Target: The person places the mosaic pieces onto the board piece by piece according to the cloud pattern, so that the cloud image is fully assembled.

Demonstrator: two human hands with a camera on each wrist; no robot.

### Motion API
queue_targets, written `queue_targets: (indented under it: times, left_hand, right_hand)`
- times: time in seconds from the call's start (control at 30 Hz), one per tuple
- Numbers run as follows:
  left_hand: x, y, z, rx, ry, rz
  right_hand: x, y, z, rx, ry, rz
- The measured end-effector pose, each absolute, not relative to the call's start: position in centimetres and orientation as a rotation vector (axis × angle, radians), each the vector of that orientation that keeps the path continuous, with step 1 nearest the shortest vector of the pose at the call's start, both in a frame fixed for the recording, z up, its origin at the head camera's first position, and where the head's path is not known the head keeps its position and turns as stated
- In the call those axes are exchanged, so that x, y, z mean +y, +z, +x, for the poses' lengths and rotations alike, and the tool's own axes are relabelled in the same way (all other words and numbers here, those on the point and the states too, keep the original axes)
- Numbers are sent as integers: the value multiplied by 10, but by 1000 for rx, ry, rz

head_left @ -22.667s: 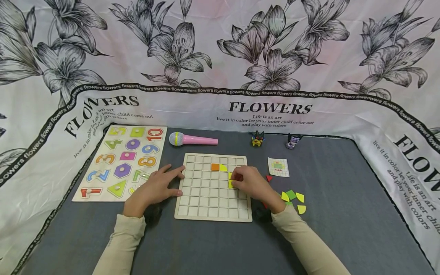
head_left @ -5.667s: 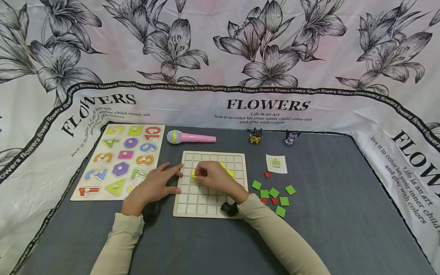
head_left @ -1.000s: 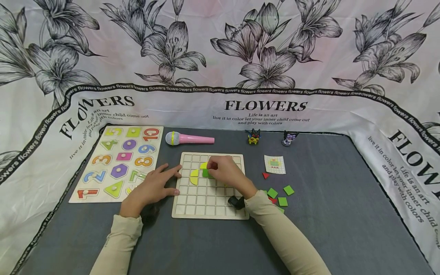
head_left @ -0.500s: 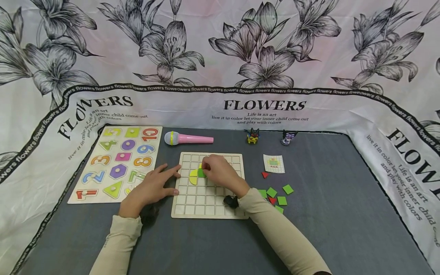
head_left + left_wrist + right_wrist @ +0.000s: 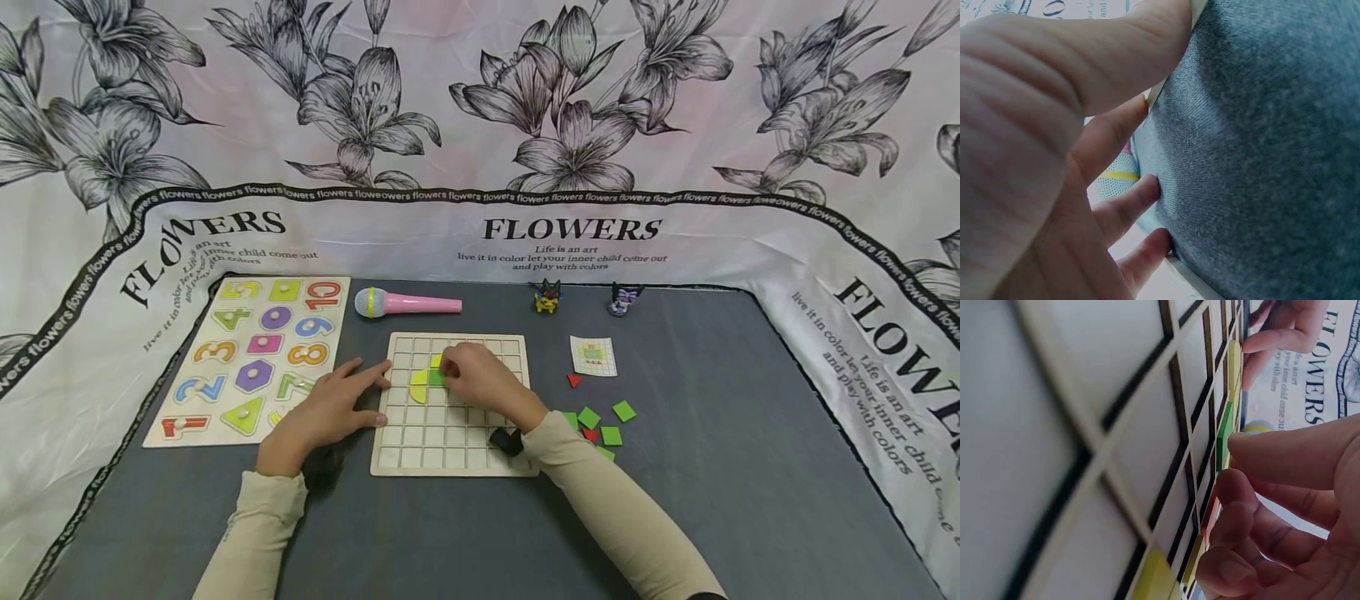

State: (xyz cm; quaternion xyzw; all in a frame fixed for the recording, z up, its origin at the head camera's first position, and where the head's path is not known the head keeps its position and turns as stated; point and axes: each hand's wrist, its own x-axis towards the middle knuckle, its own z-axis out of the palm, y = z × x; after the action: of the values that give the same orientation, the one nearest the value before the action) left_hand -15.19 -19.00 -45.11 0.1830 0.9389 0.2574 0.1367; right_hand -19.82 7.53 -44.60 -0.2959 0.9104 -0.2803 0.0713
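Observation:
A wooden grid board (image 5: 435,437) lies in the middle of the table. My right hand (image 5: 483,379) bends over its upper part, thumb and index finger at a green square tile (image 5: 436,378). In the right wrist view the thumb tip touches this green tile (image 5: 1224,437), which sits at the grid. Yellow quarter-round tiles (image 5: 417,394) lie to its left, and another yellow tile (image 5: 436,361) shows above it. An orange tile (image 5: 1210,515) is partly hidden by the fingers. My left hand (image 5: 318,417) rests with spread fingers against the board's left edge.
Loose green squares (image 5: 623,411) and red triangles (image 5: 573,380) lie right of the board, below a pattern card (image 5: 592,357). A number puzzle (image 5: 247,350) lies left. Behind are a toy microphone (image 5: 408,303) and two small figurines (image 5: 547,297).
Over the last second my right hand has slid the green tile left, up against the yellow tiles. Earlier, yellow tiles went from the loose pile onto the board. The left hand stays put.

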Motion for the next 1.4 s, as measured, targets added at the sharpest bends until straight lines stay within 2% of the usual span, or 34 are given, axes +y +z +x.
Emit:
queue_targets:
  times: [0.8,1.4]
  left_hand:
    - [-189,-452,-151,2739,727,554]
    - [-189,-451,-152,2727,738,553]
  right_hand:
    - [163,-435,-162,2744,-1126,-821]
    - [243,-448,-144,2871,-1090,-679]
